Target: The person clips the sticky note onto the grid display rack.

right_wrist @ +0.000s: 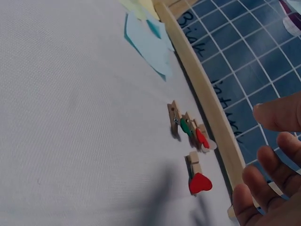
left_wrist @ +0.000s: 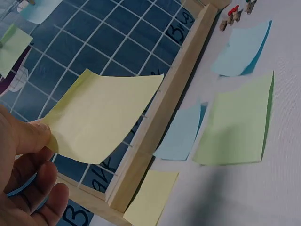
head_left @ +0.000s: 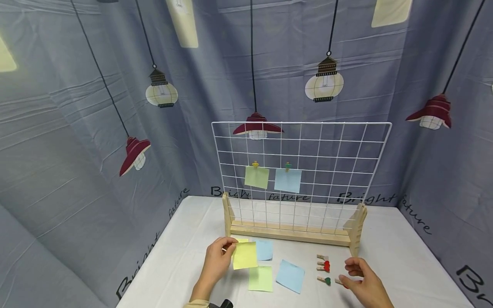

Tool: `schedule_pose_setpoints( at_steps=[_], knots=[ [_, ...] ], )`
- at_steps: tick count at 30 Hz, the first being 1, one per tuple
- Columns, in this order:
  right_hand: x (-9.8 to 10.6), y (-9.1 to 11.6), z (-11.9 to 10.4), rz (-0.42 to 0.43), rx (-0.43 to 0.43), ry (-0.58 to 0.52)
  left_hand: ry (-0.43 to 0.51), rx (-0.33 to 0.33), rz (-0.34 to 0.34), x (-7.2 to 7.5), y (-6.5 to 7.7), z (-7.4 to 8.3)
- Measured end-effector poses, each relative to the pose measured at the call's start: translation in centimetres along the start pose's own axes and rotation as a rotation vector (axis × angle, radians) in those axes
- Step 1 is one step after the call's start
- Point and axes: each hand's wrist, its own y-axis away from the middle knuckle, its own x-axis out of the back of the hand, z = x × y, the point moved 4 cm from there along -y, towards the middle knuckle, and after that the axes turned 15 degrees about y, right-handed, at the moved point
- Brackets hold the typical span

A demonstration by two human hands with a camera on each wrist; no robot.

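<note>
Between thumb and fingers, my left hand [head_left: 216, 260] pinches a yellow sticky note [left_wrist: 103, 115] by its edge, held up in front of the wire grid rack. Below it on the table lie a green sticky note [head_left: 260, 280], two blue notes [head_left: 290, 276] and another yellow note [left_wrist: 151, 197]. My right hand [head_left: 366, 285] hovers with relaxed fingers and thumb apart, holding nothing. Nearest to it is a wooden clothespin with a red heart [right_wrist: 200, 182], partly behind the fingers in the head view. Several more small clothespins [head_left: 324, 280] with green, red and pale hearts lie to its left.
Behind the notes stands the white wire grid on a wooden base [head_left: 289, 234]. Clipped to it are a green note [head_left: 256, 177] and a blue note [head_left: 287, 181], side by side. A grey patterned curtain [head_left: 200, 98] surrounds the white table [head_left: 169, 265].
</note>
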Motion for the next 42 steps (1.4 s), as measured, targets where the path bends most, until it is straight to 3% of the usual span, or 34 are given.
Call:
schedule_pose_setpoints(
  at_steps=[14, 25, 42],
  knots=[
    [-1.0, -0.7, 2.6, -0.015, -0.043, 0.013, 0.022, -0.013, -0.035, -1.4, -0.3, 1.6],
    [-2.2, -1.4, 3.9, -0.038, -0.125, 0.039, 0.046, -0.039, -0.067, -2.9, -0.6, 2.7],
    [-2.6, -1.3, 3.5, -0.027, -0.048, 0.133, 0.043, -0.060, -0.069, -3.4, -0.3, 3.2]
  ],
)
